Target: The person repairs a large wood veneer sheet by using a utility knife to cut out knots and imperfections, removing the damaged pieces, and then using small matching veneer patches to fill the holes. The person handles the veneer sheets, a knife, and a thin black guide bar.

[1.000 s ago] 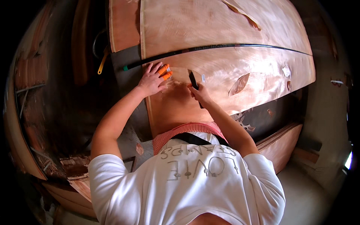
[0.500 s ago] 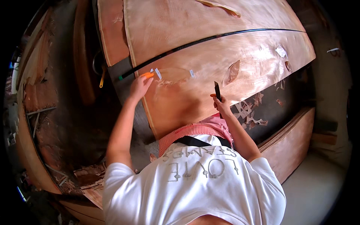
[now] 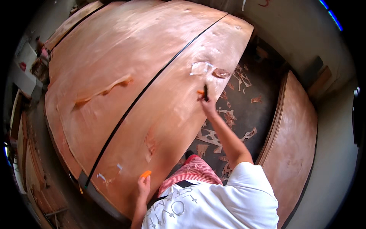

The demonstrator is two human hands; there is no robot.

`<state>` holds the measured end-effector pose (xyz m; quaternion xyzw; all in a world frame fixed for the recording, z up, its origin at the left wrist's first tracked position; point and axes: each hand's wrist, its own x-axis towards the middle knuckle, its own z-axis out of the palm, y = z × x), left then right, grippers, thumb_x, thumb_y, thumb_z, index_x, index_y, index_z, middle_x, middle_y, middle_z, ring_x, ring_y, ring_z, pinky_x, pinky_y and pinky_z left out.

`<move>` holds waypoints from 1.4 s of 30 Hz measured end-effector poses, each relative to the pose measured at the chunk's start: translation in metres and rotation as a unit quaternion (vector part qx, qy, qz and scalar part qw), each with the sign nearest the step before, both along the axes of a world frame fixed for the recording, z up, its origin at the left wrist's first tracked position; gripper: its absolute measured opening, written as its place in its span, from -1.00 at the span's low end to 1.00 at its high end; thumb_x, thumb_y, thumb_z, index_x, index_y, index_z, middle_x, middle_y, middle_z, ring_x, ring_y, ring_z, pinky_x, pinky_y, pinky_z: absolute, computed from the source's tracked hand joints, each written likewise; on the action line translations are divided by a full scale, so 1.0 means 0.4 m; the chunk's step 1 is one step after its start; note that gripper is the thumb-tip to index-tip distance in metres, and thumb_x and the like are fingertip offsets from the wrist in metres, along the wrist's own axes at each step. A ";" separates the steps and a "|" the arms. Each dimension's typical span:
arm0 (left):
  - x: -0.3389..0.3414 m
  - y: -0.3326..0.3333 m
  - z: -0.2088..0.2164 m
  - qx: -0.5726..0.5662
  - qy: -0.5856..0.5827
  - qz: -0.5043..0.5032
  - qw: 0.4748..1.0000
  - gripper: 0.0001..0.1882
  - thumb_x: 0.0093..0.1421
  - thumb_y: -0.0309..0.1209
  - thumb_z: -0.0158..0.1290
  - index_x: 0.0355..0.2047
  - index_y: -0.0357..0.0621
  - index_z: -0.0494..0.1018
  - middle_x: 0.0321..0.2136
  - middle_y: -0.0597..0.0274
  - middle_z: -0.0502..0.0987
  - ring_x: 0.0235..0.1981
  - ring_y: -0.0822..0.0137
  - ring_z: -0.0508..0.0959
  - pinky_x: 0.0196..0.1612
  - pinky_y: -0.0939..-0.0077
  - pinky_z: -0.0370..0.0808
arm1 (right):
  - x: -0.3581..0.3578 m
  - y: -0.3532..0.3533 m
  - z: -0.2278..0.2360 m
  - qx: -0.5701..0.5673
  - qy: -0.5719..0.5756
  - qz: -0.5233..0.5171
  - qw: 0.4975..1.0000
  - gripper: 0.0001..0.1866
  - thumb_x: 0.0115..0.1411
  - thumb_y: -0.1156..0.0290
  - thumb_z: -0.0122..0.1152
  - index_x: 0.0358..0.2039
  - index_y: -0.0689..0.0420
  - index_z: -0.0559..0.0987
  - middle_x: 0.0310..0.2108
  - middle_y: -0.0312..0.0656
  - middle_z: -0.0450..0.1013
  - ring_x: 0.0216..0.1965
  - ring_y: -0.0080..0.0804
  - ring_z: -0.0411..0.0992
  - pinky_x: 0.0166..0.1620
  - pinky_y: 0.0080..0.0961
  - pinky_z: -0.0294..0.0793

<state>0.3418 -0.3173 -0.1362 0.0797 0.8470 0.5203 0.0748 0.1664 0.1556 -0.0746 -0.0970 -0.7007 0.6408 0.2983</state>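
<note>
My right hand (image 3: 208,105) grips a black utility knife (image 3: 206,92), its tip pointing away from me, over the right edge of a large wood veneer sheet (image 3: 114,129). Ahead of it are a whitish torn patch (image 3: 201,68) and a brown oval flaw (image 3: 221,73). Nearer to me, my left hand (image 3: 143,186) hovers by the sheet's near edge, apparently with nothing in it. Orange covers (image 3: 145,174) seem to sit on its fingertips, and orange also shows at the right hand's fingers. Small pale strips (image 3: 101,176) lie left of my left hand.
A long thin black rod (image 3: 141,95) runs across the sheet. A curled veneer strip (image 3: 103,91) lies beyond it. Veneer scraps (image 3: 209,137) litter the dark floor at right, beside a leaning stack of sheets (image 3: 293,141) near the wall.
My view has turned to the right and my body has shifted along the sheet. My right hand has reached forward with the knife; my left hand has left the pale strips.
</note>
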 end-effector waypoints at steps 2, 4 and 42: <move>-0.010 0.081 0.059 -0.054 0.018 -0.014 0.998 -0.77 0.13 -0.35 0.03 -0.39 -0.33 0.46 -0.46 0.00 0.47 -0.42 0.18 0.47 -0.34 0.38 0.38 | -0.037 0.106 0.178 -0.021 -0.060 -0.062 0.996 -0.82 0.12 0.55 0.02 -0.27 0.26 0.52 -0.56 -0.37 0.37 -0.51 -0.65 0.35 -0.39 -0.68 0.35; -0.016 0.167 0.061 -0.060 0.021 -0.039 0.997 -0.79 0.13 -0.38 0.02 -0.35 -0.33 0.46 -0.43 -0.02 0.48 -0.38 0.15 0.49 -0.31 0.38 0.40 | -0.065 0.324 0.186 0.008 0.003 -0.114 0.993 -0.81 0.16 0.36 0.04 -0.30 0.12 0.58 -0.68 -0.45 0.34 -0.73 -0.75 0.13 -0.67 -0.72 0.08; -0.304 0.949 0.161 -0.176 -0.115 -0.069 0.975 -0.73 0.14 -0.25 -0.08 -0.24 -0.07 0.50 -0.29 0.09 0.52 -0.24 0.06 0.49 -0.17 0.29 0.41 | -0.901 1.295 0.825 -0.105 0.136 0.280 0.944 -0.63 0.22 0.31 -0.04 0.04 0.09 0.34 -0.35 -0.49 0.31 -0.54 -0.77 0.15 -0.50 -0.81 0.17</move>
